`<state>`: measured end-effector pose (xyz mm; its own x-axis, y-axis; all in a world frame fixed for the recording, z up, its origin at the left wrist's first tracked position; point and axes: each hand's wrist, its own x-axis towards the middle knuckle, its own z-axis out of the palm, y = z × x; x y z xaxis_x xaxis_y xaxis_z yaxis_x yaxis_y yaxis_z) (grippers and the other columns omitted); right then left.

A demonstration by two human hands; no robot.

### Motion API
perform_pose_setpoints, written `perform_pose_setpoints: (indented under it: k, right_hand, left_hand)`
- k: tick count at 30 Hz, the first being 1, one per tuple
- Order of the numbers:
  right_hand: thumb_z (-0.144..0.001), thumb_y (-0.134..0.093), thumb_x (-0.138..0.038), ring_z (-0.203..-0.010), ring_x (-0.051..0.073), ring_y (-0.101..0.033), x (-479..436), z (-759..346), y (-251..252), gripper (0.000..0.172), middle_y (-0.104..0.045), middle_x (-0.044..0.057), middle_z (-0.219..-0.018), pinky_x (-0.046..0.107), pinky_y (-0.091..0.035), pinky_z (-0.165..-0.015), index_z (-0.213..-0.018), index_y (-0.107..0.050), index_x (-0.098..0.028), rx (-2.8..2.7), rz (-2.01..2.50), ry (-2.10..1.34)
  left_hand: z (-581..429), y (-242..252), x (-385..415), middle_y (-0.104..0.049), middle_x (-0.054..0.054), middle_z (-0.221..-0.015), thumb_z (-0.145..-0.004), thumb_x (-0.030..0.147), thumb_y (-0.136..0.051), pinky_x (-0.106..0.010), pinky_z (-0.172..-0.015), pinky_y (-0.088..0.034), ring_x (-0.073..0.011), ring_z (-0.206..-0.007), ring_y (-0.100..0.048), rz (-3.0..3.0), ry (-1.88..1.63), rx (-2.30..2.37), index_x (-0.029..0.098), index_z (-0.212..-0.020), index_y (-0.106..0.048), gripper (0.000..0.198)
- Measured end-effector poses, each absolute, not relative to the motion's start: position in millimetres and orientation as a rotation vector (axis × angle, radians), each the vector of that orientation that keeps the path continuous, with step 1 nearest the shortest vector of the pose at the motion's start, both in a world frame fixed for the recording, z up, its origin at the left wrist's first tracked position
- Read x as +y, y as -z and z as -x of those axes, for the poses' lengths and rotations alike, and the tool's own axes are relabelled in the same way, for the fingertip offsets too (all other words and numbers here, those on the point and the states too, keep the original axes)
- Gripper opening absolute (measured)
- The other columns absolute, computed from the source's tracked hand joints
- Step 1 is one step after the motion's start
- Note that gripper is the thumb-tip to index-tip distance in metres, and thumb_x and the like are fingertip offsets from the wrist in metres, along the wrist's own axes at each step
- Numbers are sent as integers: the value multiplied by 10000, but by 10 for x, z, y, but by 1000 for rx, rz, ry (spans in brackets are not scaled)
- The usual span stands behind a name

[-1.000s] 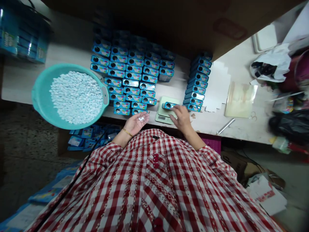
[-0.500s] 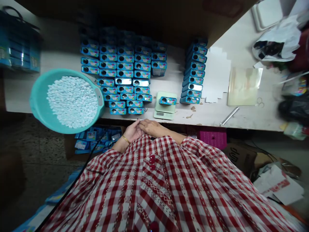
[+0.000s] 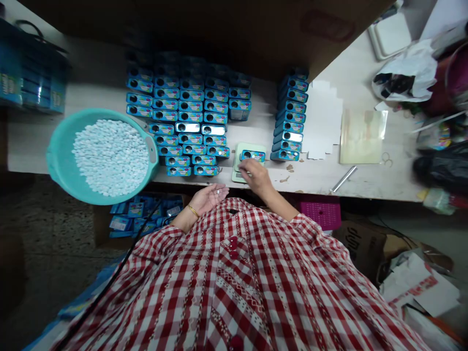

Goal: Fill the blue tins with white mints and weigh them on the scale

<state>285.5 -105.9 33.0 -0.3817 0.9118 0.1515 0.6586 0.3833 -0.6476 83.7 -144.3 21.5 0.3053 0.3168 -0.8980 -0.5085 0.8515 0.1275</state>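
My left hand [image 3: 209,199] lies palm up at the table's front edge, its fingers stretched out. A small white candy [image 3: 218,192] rests on it near the fingers. With fingertips pinched together, my right hand [image 3: 256,176] is over the front of the pale green kitchen scale [image 3: 260,147]. What those fingers hold, if anything, is too small to make out. On the scale a blue candy tin [image 3: 253,156] stands upright, its small round opening at the top left, just beyond my right fingers. The hand covers part of the scale's display.
At left is a turquoise basin [image 3: 54,161] of white candies [image 3: 111,158]. Rows of blue tins [image 3: 190,117] stand beside it. Another column of tins [image 3: 288,126] is right of the scale. A metal tube [image 3: 343,179] lies further right. A cardboard surface [image 3: 219,29] overhangs the back.
My hands, together before, have come apart. The right one has moved up and right to the scale. The left has turned out flat, showing a white candy.
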Motion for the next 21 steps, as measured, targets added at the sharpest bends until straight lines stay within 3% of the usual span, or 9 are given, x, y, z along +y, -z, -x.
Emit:
perform_pose_setpoints:
  k: [8, 13, 21]
  right_hand:
    - [-925, -431, -249, -954, 204, -572, -817, -3263, -245, 232, -650, 95, -1004, 361, -468, -854, -1009, -641, -198, -2096, 1502, -451]
    - [-924, -438, -271, -848, 217, -544, -936, -3344, -228, 248, -648, 96, -904, 364, -441, -788, -968, -662, -175, -2145, 1726, -312]
    - [-936, -387, -204, -943, 190, -568, -785, -3086, -311, 275, -637, 95, -1024, 309, -458, -809, -1043, -639, -184, -2213, 1631, -539]
  left_hand:
    - [-847, -221, -1431, -707, -147, -851, -891, 173, -442, -261, -825, -529, -164, -824, -679, 188, -578, 1133, 59, -864, -676, 261]
    - [-828, -226, -1424, -710, -140, -848, -876, 138, -448, -252, -807, -538, -165, -828, -682, 191, -602, 1143, 63, -861, -677, 241]
    - [-859, -202, -1402, -713, -129, -856, -865, 140, -457, -290, -868, -517, -170, -852, -677, 161, -607, 1120, 72, -1007, -658, 255]
